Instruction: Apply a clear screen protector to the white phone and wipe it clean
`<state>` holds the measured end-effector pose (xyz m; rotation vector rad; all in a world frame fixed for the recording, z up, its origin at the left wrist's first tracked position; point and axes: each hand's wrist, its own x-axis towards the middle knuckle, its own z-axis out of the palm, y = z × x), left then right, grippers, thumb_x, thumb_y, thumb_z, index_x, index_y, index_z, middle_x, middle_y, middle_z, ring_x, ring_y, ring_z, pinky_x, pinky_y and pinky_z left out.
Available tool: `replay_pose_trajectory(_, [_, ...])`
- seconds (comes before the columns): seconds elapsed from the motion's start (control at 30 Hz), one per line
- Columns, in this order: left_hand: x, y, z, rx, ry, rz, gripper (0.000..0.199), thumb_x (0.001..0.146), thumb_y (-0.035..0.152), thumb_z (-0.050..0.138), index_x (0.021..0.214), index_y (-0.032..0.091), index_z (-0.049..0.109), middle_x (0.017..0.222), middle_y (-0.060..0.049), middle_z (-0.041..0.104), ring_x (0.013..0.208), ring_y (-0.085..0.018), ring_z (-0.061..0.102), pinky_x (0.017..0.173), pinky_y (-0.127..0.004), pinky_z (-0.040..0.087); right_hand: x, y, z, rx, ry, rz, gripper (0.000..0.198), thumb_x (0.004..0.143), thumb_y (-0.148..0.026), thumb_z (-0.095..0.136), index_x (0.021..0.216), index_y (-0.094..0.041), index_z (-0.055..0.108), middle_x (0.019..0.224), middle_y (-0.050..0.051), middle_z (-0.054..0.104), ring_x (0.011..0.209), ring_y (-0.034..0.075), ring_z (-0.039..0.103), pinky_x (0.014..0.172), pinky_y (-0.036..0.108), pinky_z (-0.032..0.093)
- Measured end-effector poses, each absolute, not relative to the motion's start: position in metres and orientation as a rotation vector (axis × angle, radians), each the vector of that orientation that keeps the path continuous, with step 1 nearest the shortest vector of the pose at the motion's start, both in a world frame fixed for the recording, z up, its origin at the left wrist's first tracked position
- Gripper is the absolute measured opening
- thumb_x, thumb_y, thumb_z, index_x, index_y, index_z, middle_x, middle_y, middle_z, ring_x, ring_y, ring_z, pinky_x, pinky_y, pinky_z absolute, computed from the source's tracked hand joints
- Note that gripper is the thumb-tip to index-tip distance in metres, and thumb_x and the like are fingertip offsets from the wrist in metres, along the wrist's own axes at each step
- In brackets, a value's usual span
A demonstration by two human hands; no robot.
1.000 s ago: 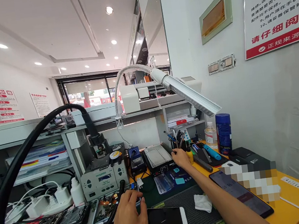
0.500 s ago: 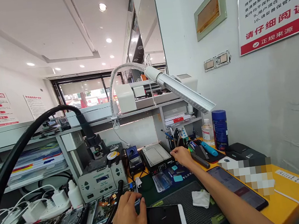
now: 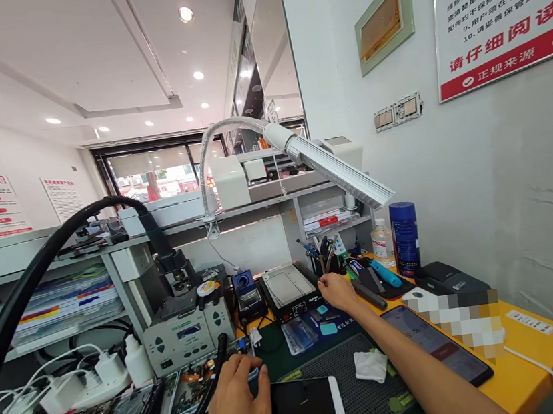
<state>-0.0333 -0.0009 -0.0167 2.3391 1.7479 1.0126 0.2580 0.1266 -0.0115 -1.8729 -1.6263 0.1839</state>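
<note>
My left hand (image 3: 240, 399) rests at the left edge of a white-framed smartphone (image 3: 304, 407), its thumb apart from its bent fingers. The phone lies screen up, dark, on a grey perforated mat (image 3: 345, 376). My right hand (image 3: 338, 291) reaches to the back, fingers pinched together beside a dark, long strip (image 3: 306, 273) along the right side of a flat heating plate (image 3: 289, 286). What sits in that pinch is too small to make out. Just behind it stands a black holder with tweezers and tools (image 3: 324, 261). A folded white cloth (image 3: 371, 365) lies right of the phone.
A larger phone with a lit screen (image 3: 431, 342) lies under my right forearm. Right of it are a yellow box (image 3: 540, 349) and a blue can (image 3: 405, 238). To the left stand a grey soldering station (image 3: 186, 339) and a black cable (image 3: 28, 278). A lamp (image 3: 337, 169) hangs overhead.
The view has shifted slightly. My right hand has moved a little to the right, away from the plate's corner. My left hand and the white phone stay where they were.
</note>
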Motion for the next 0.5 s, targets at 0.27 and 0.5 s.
replay_pose_trajectory(0.27, [-0.0333, 0.0003, -0.0175, 2.327, 1.746, 0.981, 0.030, 0.091, 0.042, 0.040, 0.091, 0.024, 0.063, 0.099, -0.007, 0.063, 0.078, -0.022, 0.064, 0.063, -0.031, 0.050, 0.2590, 0.1279, -0.0117, -1.843, -1.506, 0.092, 0.026, 0.092, -0.036, 0.054, 0.079, -0.018, 0.068, 0.079, 0.008, 0.070, 0.078, 0.021, 0.066, 0.058, 0.025, 0.038])
replay_pose_trajectory(0.5, [-0.0329, -0.0004, -0.0173, 2.350, 1.765, 1.009, 0.028, 0.090, 0.040, 0.041, 0.088, 0.024, 0.064, 0.097, -0.007, 0.064, 0.078, -0.022, 0.065, 0.061, -0.030, 0.051, 0.2588, 0.1261, -0.0101, -1.708, -1.516, 0.100, 0.041, 0.094, -0.044, 0.046, 0.072, -0.020, 0.071, 0.064, 0.006, 0.068, 0.063, 0.020, 0.064, 0.054, 0.026, 0.035])
